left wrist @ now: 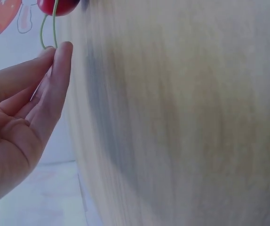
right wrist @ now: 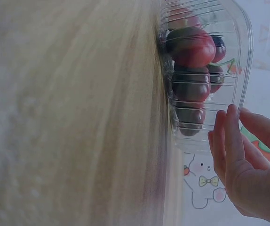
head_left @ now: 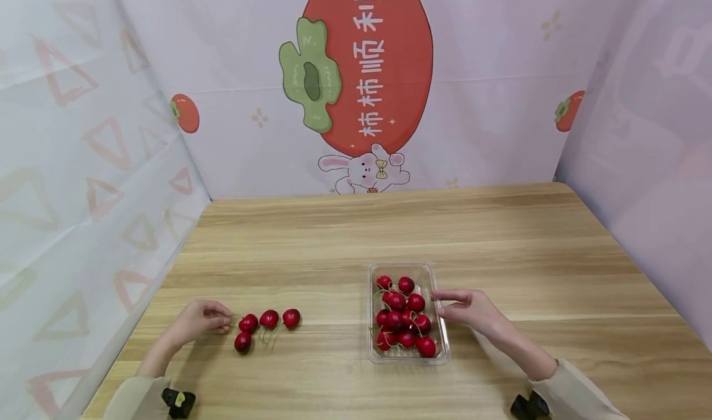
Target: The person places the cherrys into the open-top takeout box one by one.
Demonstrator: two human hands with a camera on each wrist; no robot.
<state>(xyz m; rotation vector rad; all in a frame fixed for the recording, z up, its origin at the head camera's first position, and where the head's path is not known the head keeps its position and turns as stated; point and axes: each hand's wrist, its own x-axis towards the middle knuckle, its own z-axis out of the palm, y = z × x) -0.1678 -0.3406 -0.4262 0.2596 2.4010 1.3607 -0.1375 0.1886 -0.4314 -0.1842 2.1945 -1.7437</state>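
Observation:
Four loose red cherries (head_left: 269,319) lie on the wooden table (head_left: 334,241) at the front left. My left hand (head_left: 225,320) is just left of them. In the left wrist view its fingertips (left wrist: 56,52) pinch the green stem of one cherry (left wrist: 56,5). A clear plastic tray (head_left: 407,266) at the front centre holds several red cherries (head_left: 397,301). My right hand (head_left: 440,304) is at the tray's right side, fingers fairly straight. In the right wrist view its fingertips (right wrist: 229,120) touch the tray's rim (right wrist: 241,56), with cherries (right wrist: 191,47) showing through the ribbed wall.
Printed fabric walls close the table in on the left (head_left: 83,191), the back (head_left: 367,68) and the right (head_left: 639,130). Bare wood stretches behind the tray and to its right. Black wrist cameras (head_left: 178,401) sit on both sleeves at the front edge.

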